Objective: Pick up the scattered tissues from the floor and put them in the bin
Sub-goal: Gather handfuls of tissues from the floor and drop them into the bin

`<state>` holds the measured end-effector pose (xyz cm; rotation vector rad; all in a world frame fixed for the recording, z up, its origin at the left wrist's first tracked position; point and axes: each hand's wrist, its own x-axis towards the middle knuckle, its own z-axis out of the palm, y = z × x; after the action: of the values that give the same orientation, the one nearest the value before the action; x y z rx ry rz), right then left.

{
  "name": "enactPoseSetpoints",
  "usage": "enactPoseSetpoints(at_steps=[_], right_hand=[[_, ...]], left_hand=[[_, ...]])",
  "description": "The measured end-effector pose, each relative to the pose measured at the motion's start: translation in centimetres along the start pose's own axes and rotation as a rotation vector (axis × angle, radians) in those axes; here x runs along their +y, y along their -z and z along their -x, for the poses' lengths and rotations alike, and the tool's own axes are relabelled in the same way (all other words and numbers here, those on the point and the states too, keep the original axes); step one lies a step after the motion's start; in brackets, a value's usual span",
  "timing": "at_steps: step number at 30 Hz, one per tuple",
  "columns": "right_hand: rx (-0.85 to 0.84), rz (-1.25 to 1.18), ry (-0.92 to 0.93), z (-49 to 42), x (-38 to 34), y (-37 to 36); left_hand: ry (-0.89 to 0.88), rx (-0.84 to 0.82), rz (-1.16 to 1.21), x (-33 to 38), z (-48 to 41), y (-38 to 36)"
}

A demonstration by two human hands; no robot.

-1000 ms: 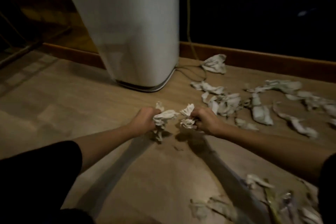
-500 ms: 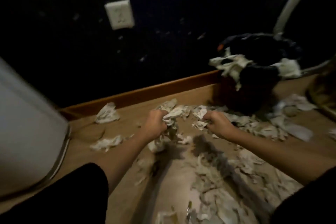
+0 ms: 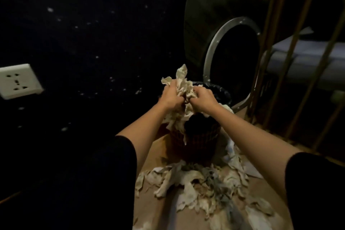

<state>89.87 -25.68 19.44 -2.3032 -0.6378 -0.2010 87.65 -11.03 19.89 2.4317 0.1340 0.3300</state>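
Observation:
Both hands hold one crumpled wad of white tissues (image 3: pixel 183 82) above the bin (image 3: pixel 197 136), a dark woven basket with a black liner. My left hand (image 3: pixel 170 97) grips the wad's left side and my right hand (image 3: pixel 202 99) grips its right side. Strips of tissue hang from the wad down over the bin's near left rim. More tissue shows at the bin's right rim. A heap of scattered tissues (image 3: pixel 197 183) lies on the wooden floor in front of the bin.
A dark speckled wall with a white socket (image 3: pixel 17 81) stands at the left. Behind the bin is a large round metal-rimmed opening (image 3: pixel 231 61). A wooden-barred frame (image 3: pixel 298 61) stands at the right. More tissues lie at the lower right of the floor.
The view swung right from the white appliance to the bin. Both hands, which held tissues low over the floor, have risen and come together over the bin with the wad.

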Motion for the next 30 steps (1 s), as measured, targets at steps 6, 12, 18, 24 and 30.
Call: enactPoseSetpoints(at_steps=[6, 12, 18, 24, 30], right_hand=[[-0.011, 0.039, -0.179, 0.7, 4.1, -1.0], [0.24, 0.07, -0.085, 3.6, 3.4, -2.0], [0.424, 0.132, 0.032, 10.8, 1.6, -5.2], [0.119, 0.096, -0.244, 25.8, 3.8, -15.1], [-0.273, 0.182, -0.564, 39.9, 6.4, -18.1]], left_hand=[[-0.135, -0.146, -0.252, -2.2, -2.3, -2.4], [-0.408, 0.199, -0.255, -1.2, 1.2, -1.7], [-0.56, 0.298, -0.26, -3.9, 9.0, -1.1], [-0.457, -0.081, -0.199, -13.0, 20.8, -8.9], [-0.306, -0.671, -0.223, -17.0, 32.4, -16.4]])
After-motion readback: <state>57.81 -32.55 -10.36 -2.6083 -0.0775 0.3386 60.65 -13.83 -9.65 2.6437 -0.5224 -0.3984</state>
